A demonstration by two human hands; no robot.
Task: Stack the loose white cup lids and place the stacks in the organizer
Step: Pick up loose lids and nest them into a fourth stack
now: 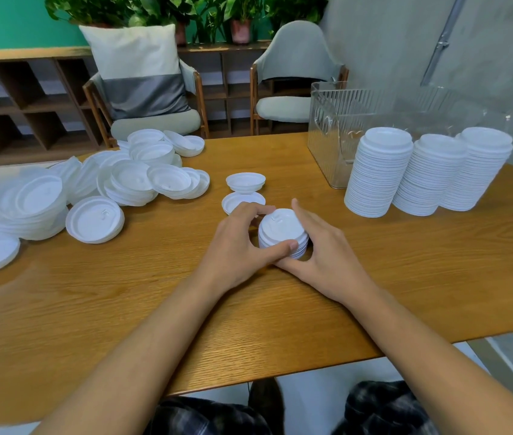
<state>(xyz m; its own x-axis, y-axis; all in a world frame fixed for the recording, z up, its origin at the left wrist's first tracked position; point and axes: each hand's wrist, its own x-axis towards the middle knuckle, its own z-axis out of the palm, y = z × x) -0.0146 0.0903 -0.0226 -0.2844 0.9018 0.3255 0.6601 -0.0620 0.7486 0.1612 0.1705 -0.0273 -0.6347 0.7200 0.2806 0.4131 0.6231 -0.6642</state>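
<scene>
The left hand [236, 243] curls round the left side of a short stack of lids [283, 230], fingers bent over its far edge and thumb laid across the front. The right hand [327, 255] cups the other side: its fingers run up along the right flank, the forefinger rising past the top lid, and the thumb is tucked low at the front, under the left thumb. Between them the stack stands upright on the wooden table [186, 309], about mid-table, top side up (the small sip tab on the uppermost lid lies toward the far edge).

Just beyond the left hand's knuckles lie two single lids [245, 183], one behind the other, the nearer partly hidden by the fingers. Further left a loose pile of lids [136, 180] sprawls over the table's left part, some nested, some tilted, many upside down, with one lone lid [94, 219] lying flat at its near side.

To the right, well apart from the hands, stand three tall stacks [377, 174] of lids in a row, close against one another. Directly behind them is the clear ribbed organizer [327, 120], set at the table's far right.

Past the table are two grey chairs [293, 58], a cushion [136, 64] propped on the left one, a low wooden shelf [23, 98] and potted plants [239, 20]
</scene>
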